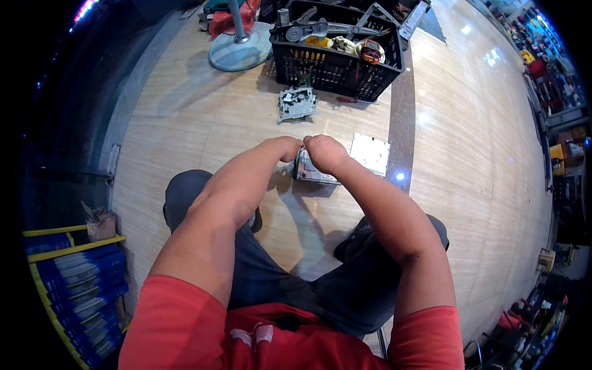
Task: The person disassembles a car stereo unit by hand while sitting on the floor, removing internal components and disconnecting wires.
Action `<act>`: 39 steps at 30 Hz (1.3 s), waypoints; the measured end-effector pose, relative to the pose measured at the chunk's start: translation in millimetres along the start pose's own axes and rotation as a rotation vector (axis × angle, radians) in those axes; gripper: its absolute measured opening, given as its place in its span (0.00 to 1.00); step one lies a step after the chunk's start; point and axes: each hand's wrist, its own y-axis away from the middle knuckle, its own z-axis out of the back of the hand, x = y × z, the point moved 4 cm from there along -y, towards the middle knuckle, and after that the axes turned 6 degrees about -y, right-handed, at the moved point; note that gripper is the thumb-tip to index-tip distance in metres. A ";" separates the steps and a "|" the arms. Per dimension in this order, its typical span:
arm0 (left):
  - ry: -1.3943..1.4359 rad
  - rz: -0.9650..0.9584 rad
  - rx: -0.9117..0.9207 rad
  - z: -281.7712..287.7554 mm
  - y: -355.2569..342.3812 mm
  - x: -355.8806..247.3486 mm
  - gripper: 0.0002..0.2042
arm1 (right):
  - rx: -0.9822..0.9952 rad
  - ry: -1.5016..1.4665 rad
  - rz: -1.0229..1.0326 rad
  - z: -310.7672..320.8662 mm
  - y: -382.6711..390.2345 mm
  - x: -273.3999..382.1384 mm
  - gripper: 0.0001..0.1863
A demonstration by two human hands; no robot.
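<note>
The open metal unit (311, 173) could get tipped if it's pushed unevenly by the left hand (290, 148) and right hand (325, 153); whether anything's gripped by the fingers can't be told, tbh.

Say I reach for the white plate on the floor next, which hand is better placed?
Probably your right hand: the white plate lies just to its right. Your left hand is farther off, by the left edge of the metal box, with your right in between.
</note>
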 end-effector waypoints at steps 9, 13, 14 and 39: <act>-0.003 0.035 0.110 -6.9 -6.0 6.0 0.41 | 0.019 0.009 0.012 4.4 1.6 9.4 0.13; -0.033 0.014 0.124 -7.0 -8.0 6.2 0.40 | 0.063 0.024 0.018 6.5 1.3 12.0 0.12; -0.043 0.025 0.143 -6.9 -9.0 5.7 0.40 | 0.065 0.025 0.017 4.6 0.6 9.6 0.12; 0.099 -0.006 0.045 -26.0 -25.7 19.7 0.18 | 0.040 0.094 0.055 -8.5 -6.6 11.8 0.10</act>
